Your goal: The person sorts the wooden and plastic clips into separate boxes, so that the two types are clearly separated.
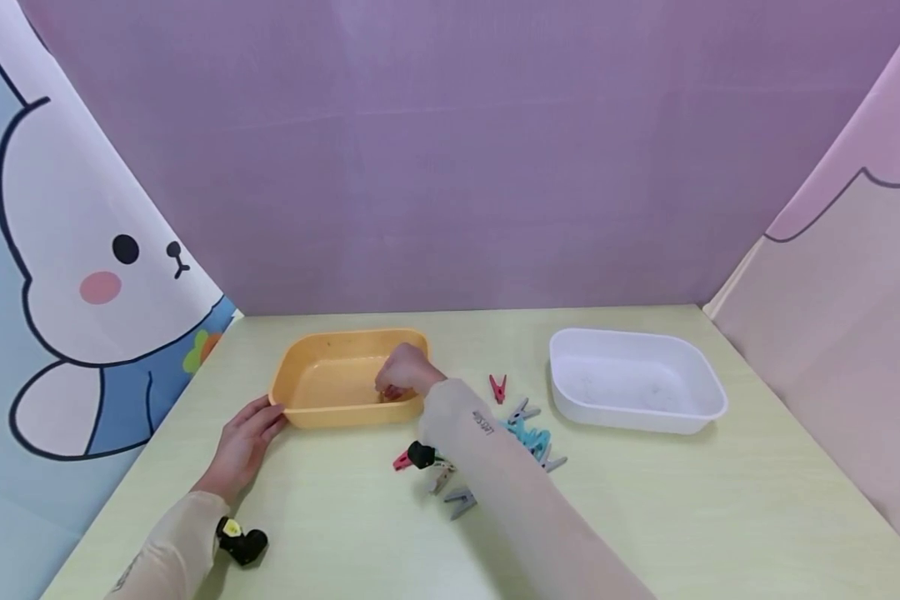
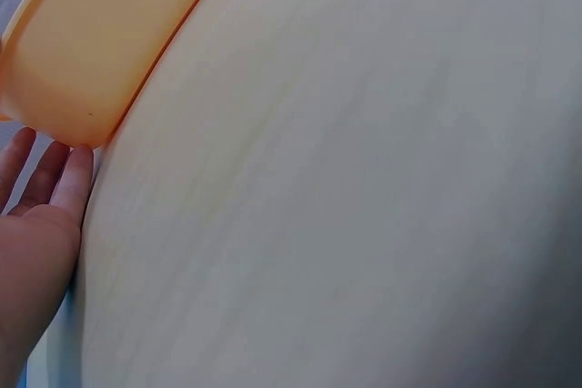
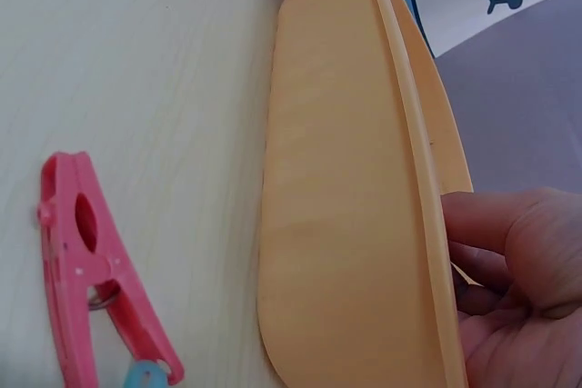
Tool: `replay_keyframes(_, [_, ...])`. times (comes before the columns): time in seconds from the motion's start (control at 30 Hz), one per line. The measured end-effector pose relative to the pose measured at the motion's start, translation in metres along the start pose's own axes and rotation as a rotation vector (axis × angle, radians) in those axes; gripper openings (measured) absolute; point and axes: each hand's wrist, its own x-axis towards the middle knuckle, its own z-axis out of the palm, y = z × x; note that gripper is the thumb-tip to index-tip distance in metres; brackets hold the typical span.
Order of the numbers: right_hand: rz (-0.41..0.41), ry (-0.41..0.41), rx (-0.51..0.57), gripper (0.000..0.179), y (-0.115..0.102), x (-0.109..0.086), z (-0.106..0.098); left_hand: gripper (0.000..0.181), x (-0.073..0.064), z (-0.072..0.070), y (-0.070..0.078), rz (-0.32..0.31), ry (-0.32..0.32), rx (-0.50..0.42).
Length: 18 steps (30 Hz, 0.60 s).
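Observation:
A yellow-orange plastic basin (image 1: 307,417) stands on the table at the left. My left hand (image 1: 243,442) touches its near left corner with fairly straight fingers, also visible in the left wrist view. My right hand (image 1: 408,371) reaches over the rim into the basin's right end, fingers bent. Its fingertips are hidden by the hand and the basin wall, so anything between them cannot be made out. Beneath and beside my right forearm lie several clothespins: a red clothespin (image 1: 498,389), blue clothespins (image 1: 531,437) and a grey clothespin (image 1: 461,502). A pink clothespin (image 3: 105,270) shows large in the right wrist view.
A white plastic basin (image 1: 637,421) stands at the right of the table, beyond the clothespins. A purple backdrop (image 1: 480,167) rises behind the table's far edge. Printed cloth with a cartoon rabbit (image 1: 82,233) hangs at the left side.

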Motion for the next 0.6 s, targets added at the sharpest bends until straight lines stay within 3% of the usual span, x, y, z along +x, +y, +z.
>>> replay_keyframes(0.33, [-0.032, -0.018, -0.015, 0.004, 0.0034, 0.0024, 0.0010, 0.066, 0.0011, 0.0016, -0.0010, -0.022, 0.029, -0.004])
replay_keyframes(0.6, [-0.034, -0.020, 0.034, 0.010, -0.0019, -0.0014, -0.0018, 0.070, 0.0028, 0.0016, -0.0013, -0.024, 0.030, 0.003])
